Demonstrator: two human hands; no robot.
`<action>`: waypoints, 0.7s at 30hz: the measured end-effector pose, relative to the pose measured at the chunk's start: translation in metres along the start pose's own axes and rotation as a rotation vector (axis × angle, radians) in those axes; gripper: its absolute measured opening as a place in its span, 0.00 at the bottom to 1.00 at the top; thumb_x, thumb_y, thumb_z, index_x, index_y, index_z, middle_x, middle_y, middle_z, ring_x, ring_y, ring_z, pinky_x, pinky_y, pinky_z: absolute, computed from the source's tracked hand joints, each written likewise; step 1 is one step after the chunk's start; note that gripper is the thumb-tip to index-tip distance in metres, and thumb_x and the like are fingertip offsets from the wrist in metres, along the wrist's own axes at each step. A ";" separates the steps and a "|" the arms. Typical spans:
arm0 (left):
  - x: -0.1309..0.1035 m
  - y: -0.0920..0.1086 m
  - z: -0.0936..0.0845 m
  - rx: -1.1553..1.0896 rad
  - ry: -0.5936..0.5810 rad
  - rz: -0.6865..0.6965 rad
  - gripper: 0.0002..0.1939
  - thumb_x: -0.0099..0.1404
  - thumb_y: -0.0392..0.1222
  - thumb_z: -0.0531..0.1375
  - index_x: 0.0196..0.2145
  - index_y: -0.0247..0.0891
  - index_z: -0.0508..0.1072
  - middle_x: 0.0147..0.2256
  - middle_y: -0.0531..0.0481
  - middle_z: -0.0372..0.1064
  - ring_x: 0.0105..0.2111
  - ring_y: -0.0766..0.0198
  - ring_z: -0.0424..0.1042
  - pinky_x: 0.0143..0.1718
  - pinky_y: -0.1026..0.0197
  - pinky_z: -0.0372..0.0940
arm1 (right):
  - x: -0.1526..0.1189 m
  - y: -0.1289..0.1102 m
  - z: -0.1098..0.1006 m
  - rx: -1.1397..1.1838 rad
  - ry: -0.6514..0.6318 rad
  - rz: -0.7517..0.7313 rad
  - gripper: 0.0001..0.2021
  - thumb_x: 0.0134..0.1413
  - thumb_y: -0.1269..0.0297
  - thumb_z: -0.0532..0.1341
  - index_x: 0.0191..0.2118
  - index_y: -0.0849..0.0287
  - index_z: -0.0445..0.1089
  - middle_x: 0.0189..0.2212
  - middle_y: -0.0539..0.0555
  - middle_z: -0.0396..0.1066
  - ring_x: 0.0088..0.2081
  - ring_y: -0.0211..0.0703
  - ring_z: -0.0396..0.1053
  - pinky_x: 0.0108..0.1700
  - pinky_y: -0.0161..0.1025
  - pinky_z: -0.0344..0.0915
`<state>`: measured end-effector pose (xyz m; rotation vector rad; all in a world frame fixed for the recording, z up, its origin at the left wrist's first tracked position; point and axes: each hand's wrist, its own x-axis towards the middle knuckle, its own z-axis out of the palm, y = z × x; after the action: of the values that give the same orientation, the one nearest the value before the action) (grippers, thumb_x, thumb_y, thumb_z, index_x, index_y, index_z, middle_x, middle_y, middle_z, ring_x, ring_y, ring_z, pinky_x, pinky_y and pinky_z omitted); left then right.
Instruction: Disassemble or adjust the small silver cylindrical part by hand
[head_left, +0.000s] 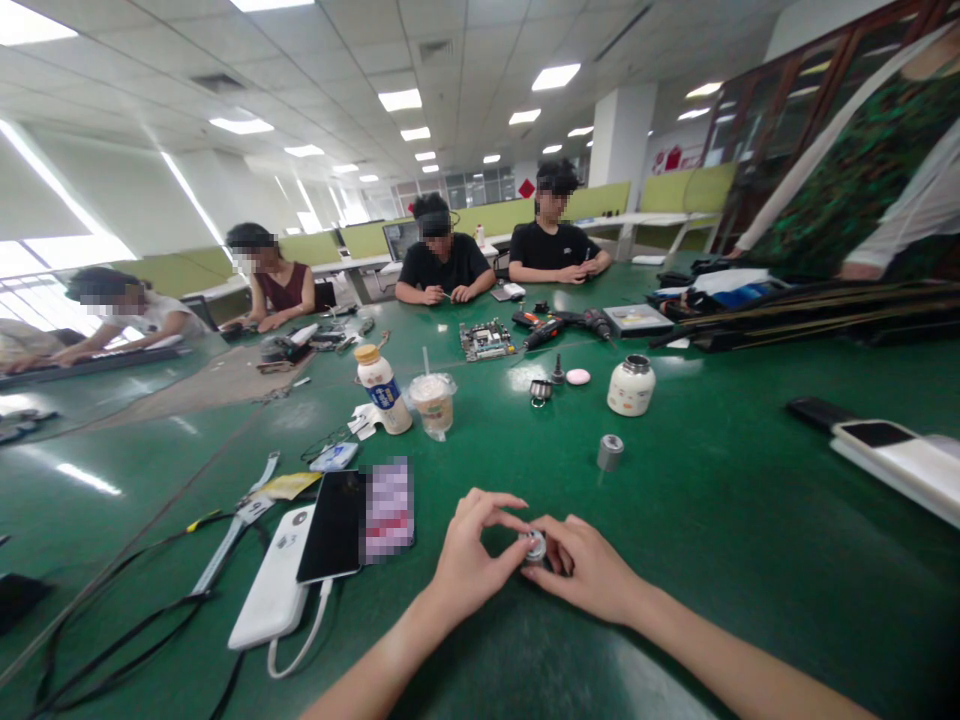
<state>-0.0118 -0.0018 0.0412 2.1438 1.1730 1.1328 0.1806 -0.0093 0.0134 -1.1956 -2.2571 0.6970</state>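
Observation:
Between my two hands, low over the green table (720, 580), is a small silver-grey round piece (535, 547) with a lighter top. My left hand (472, 545) pinches its left side with thumb and fingertips. From the right, the curled fingers of my right hand (592, 570) close round the same piece and hide much of it. A grey cylinder (610, 455) stands just beyond my right hand. Farther off are a squat cream-white bottle (631, 388) with a bare metal neck, a black cap-like part with a loop (540, 392), a dark stepped part (558, 370) and a pink oval (577, 376).
Left of my hands lie a white power bank (274, 580) with a cable, a black phone (330, 525) and a purple packet (388, 510). A drink bottle (384, 392) and plastic cup (433, 405) stand behind. Across are a circuit board (486, 340), power drills (544, 332) and several people.

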 end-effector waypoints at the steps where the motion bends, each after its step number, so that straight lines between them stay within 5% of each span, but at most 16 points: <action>1: 0.000 0.000 0.000 0.000 0.000 0.005 0.19 0.57 0.33 0.68 0.45 0.45 0.69 0.33 0.55 0.80 0.42 0.53 0.74 0.47 0.51 0.60 | 0.000 0.000 0.000 -0.001 0.000 0.001 0.11 0.59 0.55 0.61 0.43 0.54 0.67 0.25 0.46 0.69 0.28 0.40 0.66 0.34 0.36 0.55; 11: -0.003 0.005 0.000 -0.023 -0.025 0.020 0.18 0.58 0.33 0.66 0.45 0.45 0.69 0.33 0.55 0.80 0.43 0.54 0.73 0.48 0.50 0.59 | -0.001 0.002 0.002 0.008 0.015 -0.027 0.10 0.59 0.55 0.62 0.42 0.54 0.67 0.25 0.46 0.69 0.28 0.41 0.65 0.34 0.36 0.55; 17: -0.005 0.010 -0.005 -0.058 -0.107 0.101 0.24 0.56 0.28 0.58 0.50 0.43 0.68 0.48 0.48 0.74 0.48 0.53 0.68 0.51 0.51 0.61 | -0.001 0.004 0.003 -0.007 0.026 -0.017 0.11 0.58 0.55 0.62 0.41 0.55 0.67 0.24 0.46 0.70 0.28 0.41 0.65 0.34 0.37 0.55; 21: -0.005 0.010 -0.003 0.026 -0.059 0.052 0.19 0.59 0.33 0.61 0.48 0.44 0.70 0.43 0.48 0.76 0.45 0.52 0.68 0.48 0.50 0.62 | 0.000 0.001 0.001 0.002 0.014 -0.025 0.10 0.59 0.55 0.61 0.41 0.55 0.67 0.25 0.46 0.69 0.28 0.41 0.65 0.34 0.37 0.55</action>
<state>-0.0110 -0.0113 0.0481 2.2235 1.1180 1.0745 0.1810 -0.0092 0.0116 -1.1654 -2.2560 0.6792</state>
